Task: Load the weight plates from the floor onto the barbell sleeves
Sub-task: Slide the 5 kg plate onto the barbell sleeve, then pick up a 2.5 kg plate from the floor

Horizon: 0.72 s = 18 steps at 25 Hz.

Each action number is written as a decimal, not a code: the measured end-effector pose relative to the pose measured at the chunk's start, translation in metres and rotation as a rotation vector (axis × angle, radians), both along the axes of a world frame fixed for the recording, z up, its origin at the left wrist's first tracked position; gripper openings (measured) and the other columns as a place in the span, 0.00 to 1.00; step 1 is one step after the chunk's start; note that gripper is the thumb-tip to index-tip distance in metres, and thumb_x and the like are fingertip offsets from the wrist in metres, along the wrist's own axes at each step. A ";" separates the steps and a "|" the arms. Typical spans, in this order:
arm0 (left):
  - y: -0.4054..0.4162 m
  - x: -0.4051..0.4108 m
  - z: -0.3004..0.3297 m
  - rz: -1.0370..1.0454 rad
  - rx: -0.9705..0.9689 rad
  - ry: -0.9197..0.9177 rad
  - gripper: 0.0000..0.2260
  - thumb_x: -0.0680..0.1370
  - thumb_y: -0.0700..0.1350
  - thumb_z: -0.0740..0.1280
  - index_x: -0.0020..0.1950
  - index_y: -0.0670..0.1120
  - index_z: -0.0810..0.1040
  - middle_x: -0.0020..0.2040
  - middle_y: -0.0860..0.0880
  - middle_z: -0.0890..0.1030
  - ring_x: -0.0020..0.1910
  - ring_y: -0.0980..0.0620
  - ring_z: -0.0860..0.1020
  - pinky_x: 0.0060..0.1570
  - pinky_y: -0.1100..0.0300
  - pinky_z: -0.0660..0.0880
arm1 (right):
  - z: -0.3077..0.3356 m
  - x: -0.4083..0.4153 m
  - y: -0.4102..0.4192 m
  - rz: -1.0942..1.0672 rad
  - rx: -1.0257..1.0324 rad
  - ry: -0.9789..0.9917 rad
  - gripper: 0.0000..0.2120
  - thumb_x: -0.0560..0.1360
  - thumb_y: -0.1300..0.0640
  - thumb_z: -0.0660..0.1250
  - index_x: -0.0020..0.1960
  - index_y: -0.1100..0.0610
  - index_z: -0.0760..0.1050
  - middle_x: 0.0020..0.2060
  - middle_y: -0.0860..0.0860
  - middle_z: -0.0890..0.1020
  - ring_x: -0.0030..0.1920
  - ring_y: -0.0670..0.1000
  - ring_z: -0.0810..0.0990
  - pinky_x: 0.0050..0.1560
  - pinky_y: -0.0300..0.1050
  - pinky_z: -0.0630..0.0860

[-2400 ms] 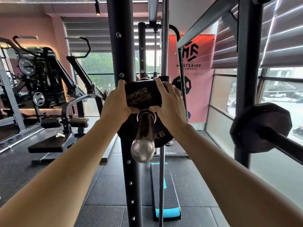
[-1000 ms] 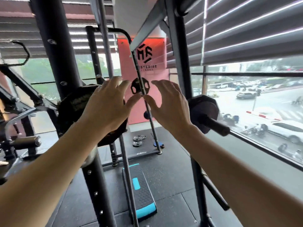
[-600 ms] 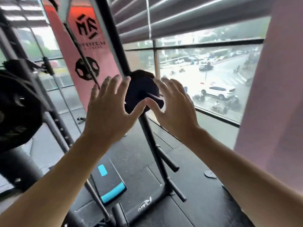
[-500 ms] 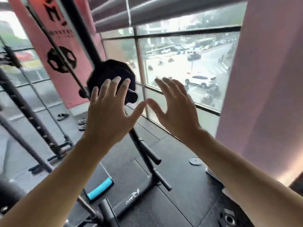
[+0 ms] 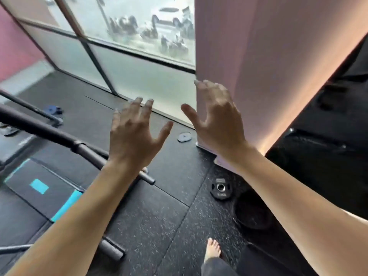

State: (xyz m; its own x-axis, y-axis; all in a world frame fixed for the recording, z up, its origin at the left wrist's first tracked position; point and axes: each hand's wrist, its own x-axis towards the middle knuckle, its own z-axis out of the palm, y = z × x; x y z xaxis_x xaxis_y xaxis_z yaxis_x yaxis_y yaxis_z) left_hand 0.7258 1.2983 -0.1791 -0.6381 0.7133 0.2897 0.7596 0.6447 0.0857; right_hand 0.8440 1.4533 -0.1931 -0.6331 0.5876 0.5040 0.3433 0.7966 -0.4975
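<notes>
Two open hands, up in front, holding nothing. Left hand (image 5: 133,136) spread wide, fingers straight, thumb out. Right hand (image 5: 217,124) the same, just beside it, not touching.

A moment ago, both pressed on a plate, pushing it onto the bar. Now let go of it and turned away from the rack. Looking down now, not straight ahead. Means one plate done, and time to fetch the next.

Below the right arm, on the black floor (image 5: 159,216), a small weight plate (image 5: 221,188), lying flat, shiny hole in the middle. Close to the bottom corner of the pink pillar (image 5: 268,66), near the right edge of the floor. Just beside it, a bigger dark plate (image 5: 253,214), partly hidden under the right arm. Hard to tell much more about that one. Well apart from both hands still, so a bend down needed before any grab. Probably the small one next, being nearest and in plain view.

Farther out, a little grey disc (image 5: 184,137) by the wall edge of the floor, between the two hands as seen from above. Off to the left, a long dark rack bar (image 5: 59,136) and a black and blue step (image 5: 39,192). At the bottom edge, one bare foot (image 5: 213,250). At the far side, a big window (image 5: 139,26), all blurry.
</notes>
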 end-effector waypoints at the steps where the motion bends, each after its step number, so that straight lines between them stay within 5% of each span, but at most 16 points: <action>1: 0.016 0.000 -0.015 -0.020 -0.021 -0.029 0.36 0.77 0.69 0.52 0.75 0.45 0.69 0.73 0.41 0.72 0.72 0.39 0.70 0.72 0.38 0.63 | -0.013 0.006 0.014 -0.021 -0.025 -0.027 0.32 0.80 0.35 0.57 0.75 0.54 0.68 0.72 0.55 0.74 0.73 0.57 0.69 0.66 0.60 0.74; 10: 0.108 -0.024 -0.141 -0.140 -0.114 -0.213 0.36 0.77 0.69 0.51 0.74 0.45 0.70 0.72 0.41 0.72 0.73 0.40 0.69 0.73 0.37 0.62 | -0.143 0.021 0.095 -0.203 -0.227 -0.336 0.34 0.78 0.33 0.54 0.76 0.54 0.67 0.72 0.51 0.73 0.73 0.52 0.68 0.66 0.56 0.74; 18: 0.152 -0.027 -0.336 -0.204 -0.358 -0.414 0.33 0.78 0.67 0.50 0.72 0.44 0.71 0.68 0.41 0.74 0.67 0.39 0.73 0.68 0.39 0.67 | -0.310 -0.011 0.115 -0.283 -0.383 -0.606 0.31 0.80 0.36 0.58 0.76 0.53 0.66 0.71 0.49 0.74 0.72 0.53 0.69 0.65 0.53 0.70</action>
